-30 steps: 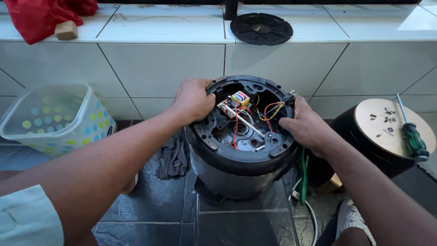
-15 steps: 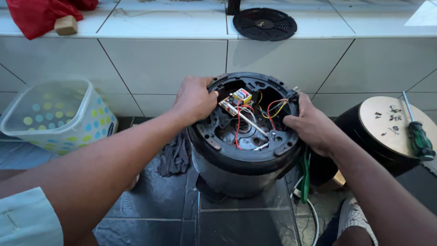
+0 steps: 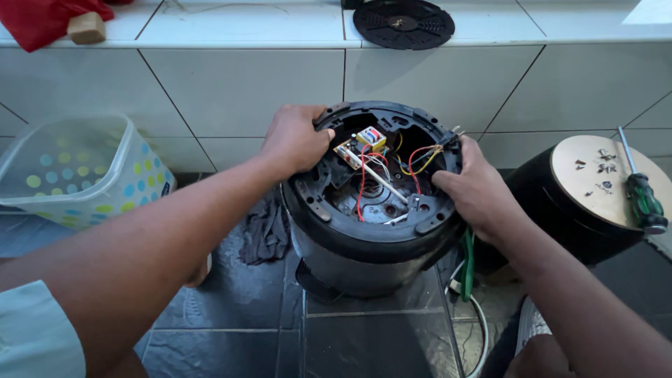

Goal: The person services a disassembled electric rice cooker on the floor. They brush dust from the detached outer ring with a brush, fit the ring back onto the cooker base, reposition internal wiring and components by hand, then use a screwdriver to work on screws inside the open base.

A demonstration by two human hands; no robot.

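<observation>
A round black appliance point(image 3: 364, 252) stands upside down on the dark tiled floor with its base cover off. Inside are a small circuit board point(image 3: 360, 145), red, yellow and white wires point(image 3: 413, 162) and a metal rod. My left hand point(image 3: 294, 140) grips the rim at the upper left, fingers curled over the edge. On the right side of the rim rests my right hand point(image 3: 472, 189), its fingertips reaching in by the wires.
A black round cover point(image 3: 404, 23) lies on the white tiled ledge above. A stool with a pale round top point(image 3: 602, 178) carries small screws and a green-handled screwdriver point(image 3: 640, 192). A dotted plastic bin point(image 3: 77, 171) stands left; a dark rag point(image 3: 266, 231) and cables point(image 3: 469, 280) lie by the appliance.
The view has drifted slightly. Both hands stay on the rim, and my right hand's fingers have shifted a little inward toward the wires.
</observation>
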